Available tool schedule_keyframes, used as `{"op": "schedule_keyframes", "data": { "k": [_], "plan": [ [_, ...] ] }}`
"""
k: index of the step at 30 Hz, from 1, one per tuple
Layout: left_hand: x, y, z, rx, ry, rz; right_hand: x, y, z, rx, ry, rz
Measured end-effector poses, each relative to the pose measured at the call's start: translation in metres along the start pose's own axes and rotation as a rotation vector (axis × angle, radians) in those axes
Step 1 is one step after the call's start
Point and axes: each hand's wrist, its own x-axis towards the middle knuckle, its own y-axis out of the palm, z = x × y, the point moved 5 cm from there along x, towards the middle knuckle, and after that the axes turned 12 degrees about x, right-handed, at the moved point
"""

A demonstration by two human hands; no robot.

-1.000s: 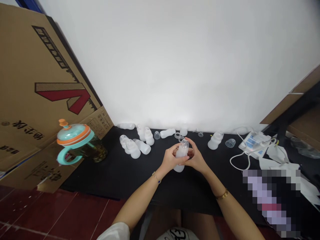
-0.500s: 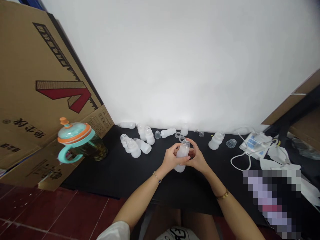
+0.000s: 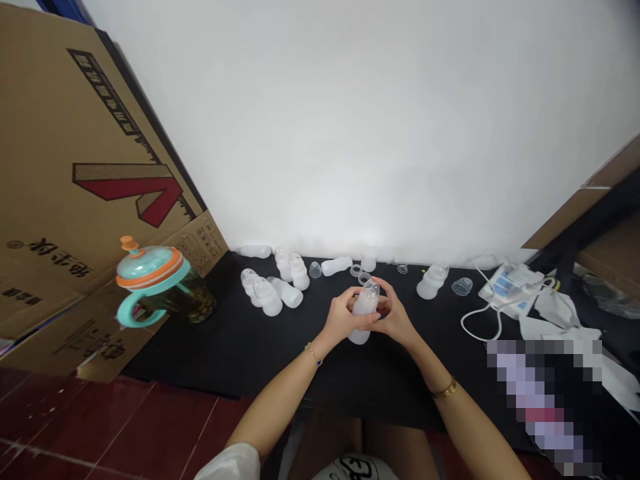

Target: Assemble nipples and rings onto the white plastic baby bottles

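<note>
Our left hand [image 3: 344, 316] and right hand [image 3: 394, 312] clamp together around a frosted baby bottle [image 3: 364, 308], near upright, its clear top leaning slightly right.

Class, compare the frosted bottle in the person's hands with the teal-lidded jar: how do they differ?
The frosted bottle is held by left hand and right hand; the teal-lidded jar stands untouched. The bottle is milky, the jar clear with dark contents. Only the jar has a teal handle and orange ring. Both are roughly upright.
</note>
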Motion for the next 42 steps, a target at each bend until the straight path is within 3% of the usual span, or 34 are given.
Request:
{"op": "schedule_keyframes", "data": {
  "k": [7,20,42],
  "plan": [
    [0.000,0.000,-0.001,0.000,-0.003,-0.006,0.000,-0.002,-0.003,0.017,0.020,-0.010],
    [0.002,-0.001,0.002,0.016,-0.018,-0.047,0.003,0.001,-0.010,0.063,0.078,0.088],
    [0.004,-0.002,0.005,0.135,-0.001,-0.036,0.004,-0.003,-0.010,0.018,0.079,0.065]
  ]
}}
